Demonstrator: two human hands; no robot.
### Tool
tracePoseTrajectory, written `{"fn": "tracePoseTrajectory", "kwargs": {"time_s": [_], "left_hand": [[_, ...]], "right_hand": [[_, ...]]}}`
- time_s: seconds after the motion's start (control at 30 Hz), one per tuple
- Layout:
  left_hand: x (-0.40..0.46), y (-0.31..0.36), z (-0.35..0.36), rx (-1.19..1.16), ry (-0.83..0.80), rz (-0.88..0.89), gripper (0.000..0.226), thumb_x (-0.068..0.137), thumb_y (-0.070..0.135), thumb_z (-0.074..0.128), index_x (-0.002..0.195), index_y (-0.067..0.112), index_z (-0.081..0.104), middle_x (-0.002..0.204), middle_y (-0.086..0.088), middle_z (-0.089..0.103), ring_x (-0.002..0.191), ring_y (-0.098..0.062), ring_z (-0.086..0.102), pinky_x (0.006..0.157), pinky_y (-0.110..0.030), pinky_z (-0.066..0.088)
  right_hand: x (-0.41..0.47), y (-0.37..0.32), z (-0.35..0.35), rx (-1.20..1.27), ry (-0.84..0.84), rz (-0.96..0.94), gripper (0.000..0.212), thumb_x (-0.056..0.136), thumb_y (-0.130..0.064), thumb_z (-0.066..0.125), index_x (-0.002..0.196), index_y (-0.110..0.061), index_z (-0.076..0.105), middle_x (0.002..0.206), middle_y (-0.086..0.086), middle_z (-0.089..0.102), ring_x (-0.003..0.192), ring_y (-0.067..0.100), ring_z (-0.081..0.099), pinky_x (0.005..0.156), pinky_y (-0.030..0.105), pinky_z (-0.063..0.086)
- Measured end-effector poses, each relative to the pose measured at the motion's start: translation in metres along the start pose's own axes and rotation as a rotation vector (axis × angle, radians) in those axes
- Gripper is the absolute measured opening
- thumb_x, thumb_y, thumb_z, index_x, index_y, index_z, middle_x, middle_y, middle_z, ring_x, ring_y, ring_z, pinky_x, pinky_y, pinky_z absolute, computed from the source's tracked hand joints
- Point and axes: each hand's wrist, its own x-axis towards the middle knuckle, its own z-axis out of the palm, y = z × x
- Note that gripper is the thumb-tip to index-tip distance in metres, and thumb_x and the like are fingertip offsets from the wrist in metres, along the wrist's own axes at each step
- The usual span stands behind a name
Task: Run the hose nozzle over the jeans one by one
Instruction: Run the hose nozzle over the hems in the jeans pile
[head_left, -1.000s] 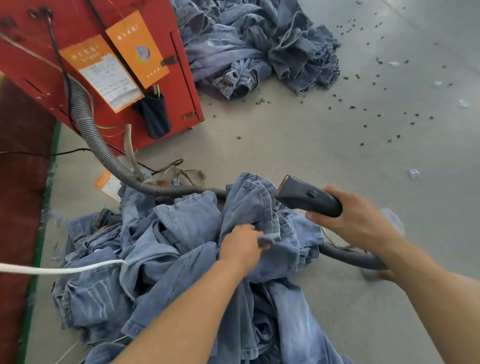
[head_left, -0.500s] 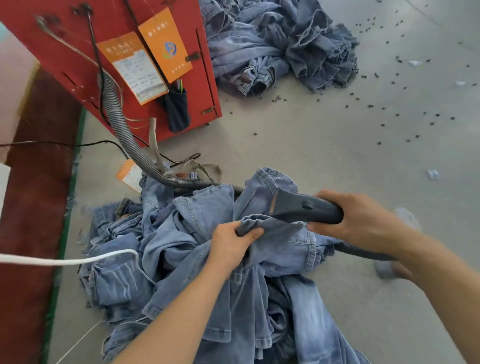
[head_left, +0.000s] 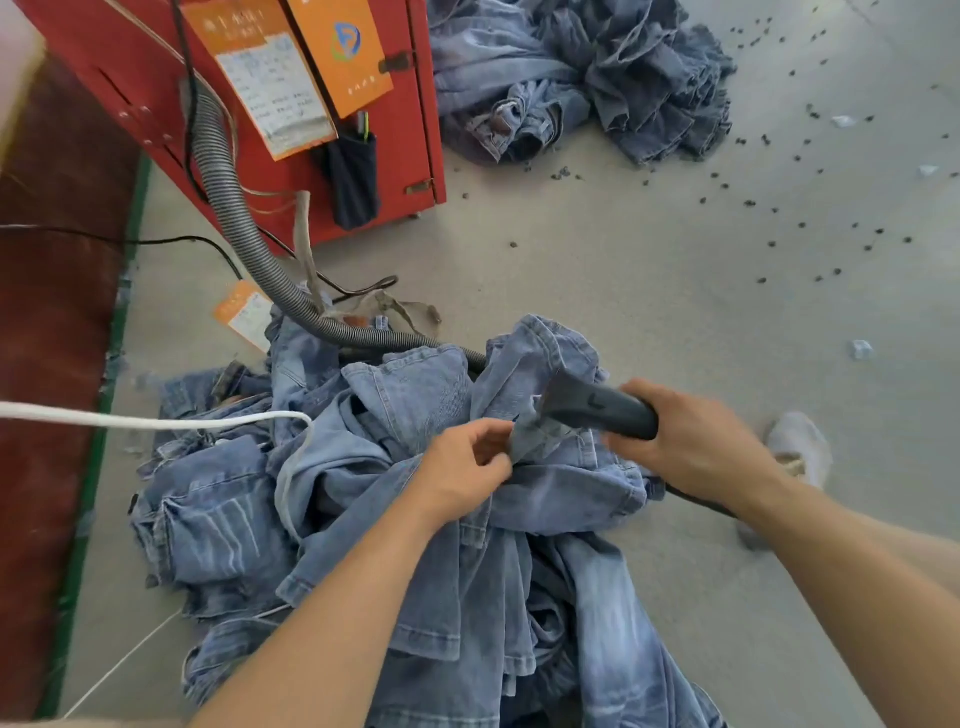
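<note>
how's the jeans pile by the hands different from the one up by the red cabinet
The near pile is lighter, faded blue; the far pile looks darker and greyer. The near pile is being handled: the left hand pinches its denim and the right hand holds the nozzle against it; the far pile lies untouched. The grey hose runs into the near pile only. Both are crumpled heaps on the floor.

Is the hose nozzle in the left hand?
No, the right hand grips the hose nozzle, while the left hand pinches the jeans.
</note>
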Motion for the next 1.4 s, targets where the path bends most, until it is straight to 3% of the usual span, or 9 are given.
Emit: {"fn": "tracePoseTrajectory", "kwargs": {"time_s": [0.1, 0.23, 0.43, 0.53, 0.63, 0.77, 1.0, 1.27, 1.4], "left_hand": [[0.003, -0.001, 0.005, 0.130, 0.010, 0.023, 0.024, 0.090, 0.025, 0.076, 0.113, 0.031, 0.078, 0.092, 0.026, 0.075, 0.095, 0.005, 0.070, 0.081, -0.007, 0.049], [0.010, 0.001, 0.007, 0.099, 0.152, -0.034, 0.011, 0.095, 0.030, 0.071, 0.100, 0.033, 0.081, 0.082, 0.021, 0.076, 0.083, 0.003, 0.069, 0.069, -0.006, 0.047], [0.002, 0.000, 0.010, 0.052, -0.030, 0.040, 0.039, 0.098, 0.020, 0.069, 0.092, 0.057, 0.075, 0.069, 0.026, 0.057, 0.069, 0.006, 0.055, 0.069, -0.010, 0.039], [0.002, -0.003, 0.008, -0.077, 0.070, -0.042, 0.022, 0.100, 0.023, 0.066, 0.115, 0.034, 0.078, 0.086, 0.029, 0.073, 0.085, 0.008, 0.067, 0.080, -0.010, 0.048], [0.004, 0.000, 0.003, -0.215, 0.112, -0.111, 0.020, 0.100, 0.025, 0.065, 0.098, 0.039, 0.079, 0.098, 0.012, 0.079, 0.099, -0.008, 0.072, 0.093, -0.028, 0.056], [0.001, 0.004, 0.005, -0.315, 0.078, -0.095, 0.028, 0.102, 0.016, 0.064, 0.098, 0.039, 0.080, 0.105, 0.012, 0.079, 0.105, -0.004, 0.072, 0.096, -0.024, 0.054], [-0.001, 0.000, -0.001, -0.494, -0.019, -0.085, 0.031, 0.107, 0.005, 0.049, 0.119, 0.017, 0.075, 0.118, -0.002, 0.077, 0.115, -0.014, 0.070, 0.099, -0.022, 0.052], [0.009, -0.007, 0.004, -0.736, -0.030, -0.138, 0.037, 0.107, -0.002, 0.040, 0.117, 0.009, 0.074, 0.126, -0.015, 0.072, 0.124, -0.026, 0.065, 0.104, -0.030, 0.051], [0.008, -0.007, -0.003, -0.818, -0.018, -0.170, 0.033, 0.106, -0.004, 0.041, 0.118, 0.002, 0.071, 0.126, -0.019, 0.071, 0.124, -0.027, 0.066, 0.108, -0.034, 0.048]], "right_hand": [[0.005, 0.006, -0.003, 0.116, 0.104, 0.062, 0.023, 0.088, -0.052, 0.074, 0.102, -0.043, 0.058, 0.077, -0.012, 0.067, 0.070, 0.008, 0.063, 0.066, 0.036, 0.052], [-0.006, 0.014, -0.018, 0.096, -0.070, 0.004, 0.023, 0.084, -0.050, 0.077, 0.098, -0.049, 0.059, 0.077, -0.019, 0.068, 0.070, 0.001, 0.063, 0.063, 0.032, 0.050], [0.020, -0.024, 0.010, 0.067, 0.054, 0.033, 0.021, 0.089, -0.050, 0.072, 0.102, -0.040, 0.058, 0.075, -0.011, 0.066, 0.066, 0.011, 0.064, 0.062, 0.037, 0.055], [0.029, -0.012, -0.005, 0.212, 0.187, 0.055, 0.022, 0.085, -0.052, 0.075, 0.097, -0.042, 0.060, 0.070, -0.012, 0.065, 0.062, 0.007, 0.062, 0.056, 0.031, 0.046], [0.018, 0.020, -0.027, 0.172, -0.022, 0.018, 0.024, 0.081, -0.052, 0.078, 0.096, -0.040, 0.063, 0.071, -0.014, 0.067, 0.058, 0.005, 0.062, 0.056, 0.029, 0.045], [0.013, 0.024, -0.017, 0.111, -0.265, -0.004, 0.019, 0.085, -0.038, 0.081, 0.092, -0.044, 0.064, 0.072, -0.021, 0.068, 0.065, -0.003, 0.062, 0.060, 0.020, 0.044], [0.030, 0.000, -0.007, 0.281, -0.083, -0.150, 0.021, 0.085, -0.041, 0.082, 0.099, -0.040, 0.066, 0.078, -0.015, 0.068, 0.066, 0.002, 0.061, 0.060, 0.015, 0.047], [0.022, 0.028, -0.008, 0.097, -0.202, -0.032, 0.021, 0.084, -0.036, 0.082, 0.097, -0.038, 0.065, 0.077, -0.017, 0.068, 0.072, 0.008, 0.064, 0.068, 0.030, 0.052], [0.027, -0.005, 0.012, 0.094, -0.074, -0.096, 0.025, 0.085, -0.047, 0.077, 0.105, -0.039, 0.064, 0.082, -0.015, 0.068, 0.073, 0.008, 0.064, 0.071, 0.038, 0.057]]}}
